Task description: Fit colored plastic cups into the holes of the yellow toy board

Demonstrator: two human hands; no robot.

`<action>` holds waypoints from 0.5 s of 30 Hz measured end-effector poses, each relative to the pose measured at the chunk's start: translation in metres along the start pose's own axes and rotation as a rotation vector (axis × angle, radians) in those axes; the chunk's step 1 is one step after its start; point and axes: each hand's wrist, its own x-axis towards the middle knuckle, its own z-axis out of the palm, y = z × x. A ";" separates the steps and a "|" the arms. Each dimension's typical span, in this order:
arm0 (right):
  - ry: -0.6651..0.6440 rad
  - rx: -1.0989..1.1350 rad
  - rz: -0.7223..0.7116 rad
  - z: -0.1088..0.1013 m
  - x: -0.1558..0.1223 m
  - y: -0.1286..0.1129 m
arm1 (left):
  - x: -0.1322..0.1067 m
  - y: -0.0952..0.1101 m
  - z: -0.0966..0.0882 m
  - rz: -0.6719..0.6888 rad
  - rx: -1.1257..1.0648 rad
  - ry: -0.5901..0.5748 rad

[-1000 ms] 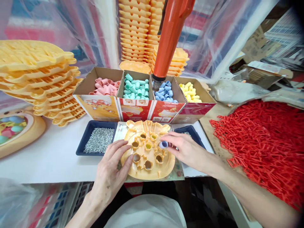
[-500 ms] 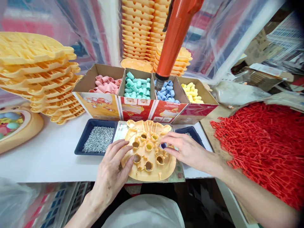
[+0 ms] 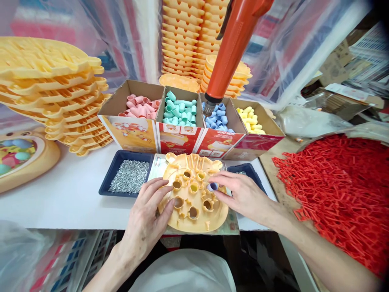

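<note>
A pale orange plastic panel (image 3: 199, 221), shaped like an animal head with two small ears, lies in front of me with its ribbed, holed side up. My right hand (image 3: 238, 192) pinches a small blue cap (image 3: 212, 187) between thumb and fingers at a hole on the panel's right side. Whether the cap sits inside that hole cannot be seen clearly. My left hand (image 3: 153, 202) rests on the left edge of the panel, its fingers stretched and apart. Yellow shows in two holes, at the upper right (image 3: 201, 176) and centre (image 3: 194, 187).
Behind the panel stands a cardboard box (image 3: 179, 140) with pink, green, blue and yellow caps in compartments. An orange power screwdriver (image 3: 229, 48) hangs above. Screws fill a dark tray (image 3: 129, 176) on the left. Stacked panels (image 3: 73, 97) and a heap of red parts (image 3: 340, 194) flank the workspace.
The whole view has shifted slightly. The blue cap shows more of its rim between my right fingers now. My left hand stays on the panel.
</note>
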 end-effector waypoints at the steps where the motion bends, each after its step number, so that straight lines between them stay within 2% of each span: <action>1: -0.008 0.005 -0.012 -0.001 -0.001 0.001 | 0.000 0.000 0.000 0.002 0.001 0.000; 5: -0.040 0.018 -0.030 -0.003 -0.005 0.004 | 0.001 -0.001 0.000 0.001 -0.001 0.007; 11: -0.037 -0.016 0.015 -0.001 -0.005 0.003 | -0.001 -0.001 0.001 0.009 -0.003 0.014; 15: -0.045 -0.044 -0.018 0.002 -0.004 0.003 | 0.000 -0.001 0.000 0.009 0.001 0.014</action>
